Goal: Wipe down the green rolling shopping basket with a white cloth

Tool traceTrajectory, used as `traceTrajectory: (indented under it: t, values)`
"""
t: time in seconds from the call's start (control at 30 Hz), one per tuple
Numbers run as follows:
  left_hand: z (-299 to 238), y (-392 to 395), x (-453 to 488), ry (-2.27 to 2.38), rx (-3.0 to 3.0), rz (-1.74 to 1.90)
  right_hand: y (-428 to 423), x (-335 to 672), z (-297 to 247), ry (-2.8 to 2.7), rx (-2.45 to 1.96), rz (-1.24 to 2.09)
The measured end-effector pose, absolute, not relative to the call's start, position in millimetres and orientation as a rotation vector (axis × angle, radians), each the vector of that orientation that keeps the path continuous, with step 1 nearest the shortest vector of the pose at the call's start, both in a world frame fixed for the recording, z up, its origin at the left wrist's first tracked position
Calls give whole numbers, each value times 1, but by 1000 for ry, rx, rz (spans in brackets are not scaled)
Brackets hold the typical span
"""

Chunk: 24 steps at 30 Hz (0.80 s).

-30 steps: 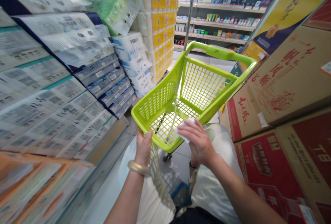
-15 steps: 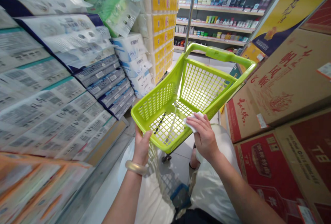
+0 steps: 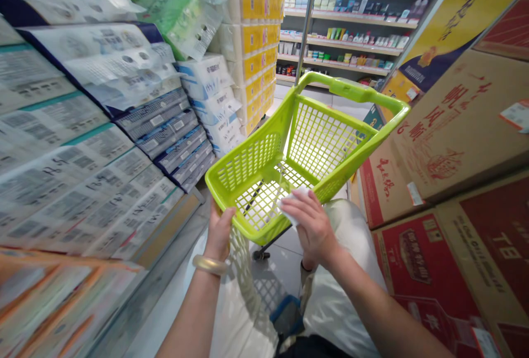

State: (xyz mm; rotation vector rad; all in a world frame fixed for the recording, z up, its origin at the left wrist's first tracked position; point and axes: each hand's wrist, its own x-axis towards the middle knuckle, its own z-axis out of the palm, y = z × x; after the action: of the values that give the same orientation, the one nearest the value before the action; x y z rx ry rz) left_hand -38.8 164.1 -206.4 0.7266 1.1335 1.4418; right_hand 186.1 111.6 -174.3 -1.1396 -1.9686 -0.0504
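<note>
Gripping the near rim of one lime-green plastic shopping basket [image 3: 264, 182], the left hand [image 3: 219, 231] has its grip closed, with the thumb and the tips of the fingers showing while the rest of the fingers are hidden behind the basket's mesh wall. One translucent bangle [image 3: 210, 264] circles that wrist. The right hand [image 3: 309, 228] is closed in a pinch on one white tissue [image 3: 291, 207], which its fingers partly cover; the tissue sits at the basket's near rim, and its exact contact is hard to make out. The basket hangs tilted in front of the person, above a tiled floor, with one metal pole [image 3: 308, 16] rising behind it. Only one caster wheel [image 3: 260, 255] shows beneath it; any others are out of sight. Below, a blue object [image 3: 287, 314] is cut off by the person's cream clothing [image 3: 339, 297] and cannot be identified. Stacked paper-towel packs [image 3: 91, 132] fill the left side, too many and too blurred to count or read. Several cardboard cartons [image 3: 454, 132] are piled on the right, cut off by the frame. Beyond them, at least four store shelves [image 3: 343, 38] hold small products too small to identify.
</note>
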Motion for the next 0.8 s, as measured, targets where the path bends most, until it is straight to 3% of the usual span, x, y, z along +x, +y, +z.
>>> traceTrajectory:
  t: [0.3,0.5,0.63,0.8]
  values:
    - [-210,170,-48,1209,884,1352,119,192,-173,-1760,-1310,-152]
    - [-188,167,-59,1888,1422,1344,117,186,-173,-1935,-1219,-94]
    - [-155,153,-35,1721,2010,1286,124,196,-171,-1698,-1375,-157]
    - [-136,140,14,1396,2336,971,123,192,-170,-1934,-1249,-84]
